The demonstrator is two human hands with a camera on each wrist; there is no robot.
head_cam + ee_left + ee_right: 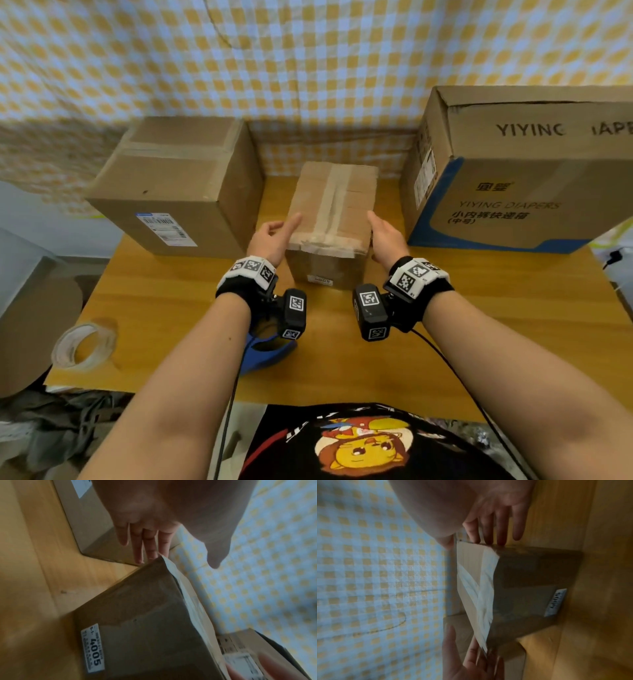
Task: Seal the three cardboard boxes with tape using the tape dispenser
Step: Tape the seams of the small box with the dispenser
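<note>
Small taped cardboard box [329, 219] at the middle of the wooden table [479, 308], flanked by the left hand [274, 236] and right hand [385, 238], both with straight fingers at its sides and gripping nothing. Larger boxes stand at the far-left [174, 185] and far-right [513, 164] corners. A blue tape dispenser [265, 354] lies near the front edge, a tape roll [84, 346] at the front-left corner.

It looked like a makeshift home packing corner: a yellow-and-white checked cloth backdrop [308, 51] hung behind a wooden table [479, 325], with crumpled clothes [61, 428] heaped below its near-left corner.
</note>
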